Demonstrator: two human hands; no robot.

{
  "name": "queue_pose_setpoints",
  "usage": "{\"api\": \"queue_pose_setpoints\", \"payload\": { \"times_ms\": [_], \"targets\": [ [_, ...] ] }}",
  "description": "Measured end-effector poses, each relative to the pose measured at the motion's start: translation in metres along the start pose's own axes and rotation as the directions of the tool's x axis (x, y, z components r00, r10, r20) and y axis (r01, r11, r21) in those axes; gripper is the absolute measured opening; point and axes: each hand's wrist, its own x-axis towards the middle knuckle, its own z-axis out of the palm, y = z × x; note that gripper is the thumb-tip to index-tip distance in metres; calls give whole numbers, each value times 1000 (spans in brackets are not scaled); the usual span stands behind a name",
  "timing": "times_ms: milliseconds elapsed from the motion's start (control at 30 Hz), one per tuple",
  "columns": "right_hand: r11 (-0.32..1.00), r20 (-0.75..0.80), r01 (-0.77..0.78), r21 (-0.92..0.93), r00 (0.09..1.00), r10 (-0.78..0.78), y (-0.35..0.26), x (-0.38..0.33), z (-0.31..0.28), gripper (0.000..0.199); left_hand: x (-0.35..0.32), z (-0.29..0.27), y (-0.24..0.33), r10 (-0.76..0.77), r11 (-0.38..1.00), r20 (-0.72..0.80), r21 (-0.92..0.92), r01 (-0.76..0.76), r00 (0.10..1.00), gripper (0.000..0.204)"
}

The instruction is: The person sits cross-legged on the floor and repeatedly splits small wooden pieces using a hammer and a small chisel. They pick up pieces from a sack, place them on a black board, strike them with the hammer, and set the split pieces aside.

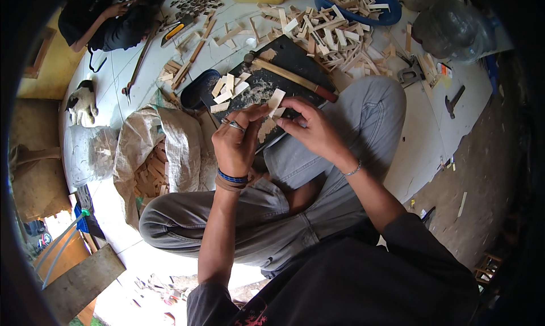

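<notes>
- On the pale tiled floor [142, 59], a person is sitting cross-legged in grey trousers [363, 116], with a flat black work board [295, 59] lying just beyond the knees.
- To the person's left, a crumpled beige sack [170, 139] is lying open beside a heap of short wood offcuts [149, 175]; a clear plastic bag [88, 153] is resting further left.
- Beyond the board, a wide scatter of pale wooden strips [323, 39] is spreading toward a blue plastic basin [380, 8] that is also holding strips.
- Across the board, a long wooden-handled chopping blade [295, 79] is lying idle, with a few cut slips [227, 87] near it.
- Between the two hands, a small pale flat wooden slip [276, 99] is being held above the board's near edge.
- The left hand [238, 139], wearing a ring and a blue wristband, is closing its thumb and fingers around the slip's lower end.
- The right hand [309, 124] is pinching the slip's upper part from the other side; both are gripping the same piece.
- Judging from this, the step in hand looks like checking or splitting one slip by finger; the next move would call for a steady pinch and a clear spot on the board.
</notes>
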Motion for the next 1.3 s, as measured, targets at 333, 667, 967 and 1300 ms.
{"api": "queue_pose_setpoints", "payload": {
  "times_ms": [333,667,967,1300],
  "targets": [
    [913,-49,238,-332,962,-269,3,-1,6,35,-1,1,-3,43,999,1,-22,-43,999,18],
    [701,-3,67,-710,995,-97,13,33,-61,53,-5,5,0,8,1000,-35,-4,-8,999,40],
    [599,23,87,-796,993,-114,10,53,-54,25,-6,9,-1,-11,1000,-73,21,12,997,54],
    [768,135,107,-631,990,-27,-106,-52,-99,30,-11,10,-6,-46,999,-98,-4,46,994,46]
  ]
}}
